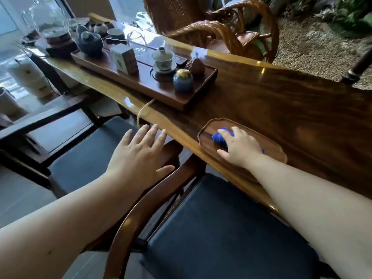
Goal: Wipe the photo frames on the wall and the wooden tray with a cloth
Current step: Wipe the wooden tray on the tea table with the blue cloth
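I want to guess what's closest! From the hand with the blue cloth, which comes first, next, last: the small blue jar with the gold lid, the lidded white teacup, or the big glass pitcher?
1. Small blue jar with gold lid, tray's near corner.
2. Lidded white teacup, just behind it.
3. Big glass pitcher, far left end.

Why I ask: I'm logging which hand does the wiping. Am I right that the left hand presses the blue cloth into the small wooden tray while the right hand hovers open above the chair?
Not quite: the hands are swapped. The head view shows the right hand pressing the blue cloth into the small wooden tray, while the left hand hovers open above the chair.
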A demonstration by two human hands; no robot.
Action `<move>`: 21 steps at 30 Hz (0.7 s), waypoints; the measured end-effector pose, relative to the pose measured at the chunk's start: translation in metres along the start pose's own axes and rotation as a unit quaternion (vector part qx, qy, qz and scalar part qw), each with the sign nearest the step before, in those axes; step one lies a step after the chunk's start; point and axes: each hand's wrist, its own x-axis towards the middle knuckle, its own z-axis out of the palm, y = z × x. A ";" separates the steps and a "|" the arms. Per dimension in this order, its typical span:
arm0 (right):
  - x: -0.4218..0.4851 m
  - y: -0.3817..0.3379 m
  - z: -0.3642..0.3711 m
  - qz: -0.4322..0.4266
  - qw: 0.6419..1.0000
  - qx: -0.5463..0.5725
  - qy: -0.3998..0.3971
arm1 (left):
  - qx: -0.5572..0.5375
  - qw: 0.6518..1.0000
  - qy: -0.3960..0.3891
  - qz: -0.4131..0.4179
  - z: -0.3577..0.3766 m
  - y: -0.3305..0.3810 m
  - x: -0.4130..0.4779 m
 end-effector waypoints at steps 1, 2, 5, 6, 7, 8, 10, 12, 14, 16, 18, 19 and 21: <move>0.004 -0.002 0.004 0.019 1.000 0.005 -0.016 | -0.002 1.000 -0.011 -0.007 0.006 -0.002 0.001; 0.006 -0.001 0.008 0.043 0.999 0.011 -0.021 | -0.009 1.000 -0.012 -0.011 0.009 -0.003 0.002; 0.010 -0.003 0.017 0.074 0.997 0.034 -0.017 | -0.012 1.000 -0.006 -0.016 0.021 -0.011 -0.001; 0.011 -0.007 0.015 0.069 0.997 0.042 -0.017 | -0.016 1.000 -0.003 -0.015 0.021 -0.014 -0.003; 0.013 -0.012 0.010 0.054 0.997 0.052 -0.009 | -0.021 1.000 0.001 -0.018 0.019 -0.019 -0.006; 0.014 -0.020 0.002 0.031 0.997 0.064 0.002 | -0.026 0.999 -0.003 -0.021 0.016 -0.025 -0.008; 0.016 -0.044 -0.018 -0.028 0.994 0.099 0.037 | -0.029 0.999 0.006 -0.033 0.006 -0.038 -0.017; 0.013 -0.079 -0.044 -0.103 0.983 0.135 0.072 | -0.021 0.998 0.025 -0.050 -0.007 -0.055 -0.033; 0.009 -0.118 -0.073 -0.172 0.969 0.152 0.096 | -0.007 0.997 0.033 -0.073 -0.022 -0.074 -0.056; 0.003 -0.159 -0.100 -0.228 0.953 0.157 0.119 | 0.004 0.995 0.041 -0.091 -0.041 -0.096 -0.086; -0.007 -0.203 -0.129 -0.274 0.938 0.159 0.142 | 0.020 0.992 0.052 -0.113 -0.064 -0.123 -0.119; -0.014 -0.230 -0.146 -0.297 0.927 0.169 0.156 | 0.034 0.989 0.057 -0.130 -0.078 -0.140 -0.140; -0.029 -0.274 -0.178 -0.334 0.904 0.192 0.183 | 0.053 0.984 0.073 -0.154 -0.103 -0.168 -0.178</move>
